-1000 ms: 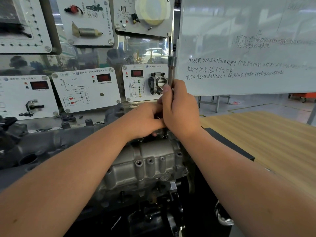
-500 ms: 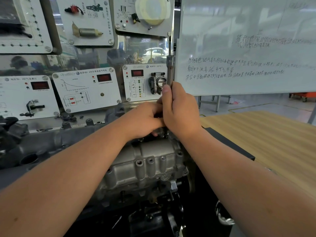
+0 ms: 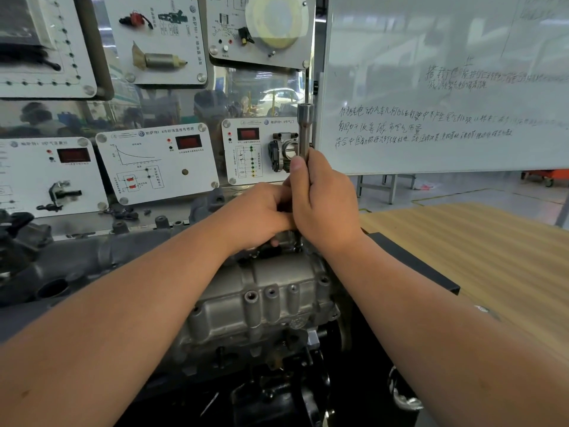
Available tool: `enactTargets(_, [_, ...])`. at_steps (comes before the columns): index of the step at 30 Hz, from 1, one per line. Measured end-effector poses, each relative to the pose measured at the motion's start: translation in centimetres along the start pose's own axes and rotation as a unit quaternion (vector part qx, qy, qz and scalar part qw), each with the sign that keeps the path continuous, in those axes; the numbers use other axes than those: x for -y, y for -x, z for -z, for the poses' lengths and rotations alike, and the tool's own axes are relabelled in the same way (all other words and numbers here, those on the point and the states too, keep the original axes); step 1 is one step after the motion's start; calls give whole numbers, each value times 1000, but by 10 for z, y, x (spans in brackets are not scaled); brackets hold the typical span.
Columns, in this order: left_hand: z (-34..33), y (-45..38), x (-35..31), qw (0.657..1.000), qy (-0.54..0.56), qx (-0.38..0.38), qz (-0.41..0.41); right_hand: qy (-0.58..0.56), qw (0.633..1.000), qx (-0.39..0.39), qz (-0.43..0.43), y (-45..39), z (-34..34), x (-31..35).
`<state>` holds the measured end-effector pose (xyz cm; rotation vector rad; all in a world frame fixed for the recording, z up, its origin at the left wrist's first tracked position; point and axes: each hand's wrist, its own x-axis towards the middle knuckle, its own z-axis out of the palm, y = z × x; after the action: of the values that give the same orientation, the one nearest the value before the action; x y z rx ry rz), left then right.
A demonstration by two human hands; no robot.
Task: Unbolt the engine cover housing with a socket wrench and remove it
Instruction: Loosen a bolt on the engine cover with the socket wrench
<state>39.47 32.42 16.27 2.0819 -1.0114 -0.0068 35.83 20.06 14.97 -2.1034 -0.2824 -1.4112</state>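
Our right hand point(image 3: 323, 201) wraps its fingers around the shaft of the socket wrench point(image 3: 304, 131), which stands upright with its open socket end sticking out above the thumb. Our left hand point(image 3: 261, 215) sits just beside it, fingers curled toward the tool's lower part; what they grip is hidden between the two hands, and so is the bolt under the tool's bottom end. The engine cover housing point(image 3: 261, 300) lies directly below our hands, a grey cast-metal piece with raised bolt bosses along its near edge, still seated on the engine. Its lower parts fade into dark shadow. To the right runs a wooden desk point(image 3: 492, 241). Behind stand a whiteboard point(image 3: 446, 87) with faint handwriting and white training panels point(image 3: 154, 161) carrying sensors.
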Motion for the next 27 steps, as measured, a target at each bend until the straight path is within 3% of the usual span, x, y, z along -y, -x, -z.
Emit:
enactTargets(6, [-1,-5,6,999,-35,-39,7,8,1000,1,21,2,0,1])
enactTargets(11, [0,-2,4,1000,-7,-7,5,7,1000,2,-15,0,0,-3])
enactTargets(27, [-2,-2,4,999,-34,-9,-7,13,1000,12,-10,0,2,0])
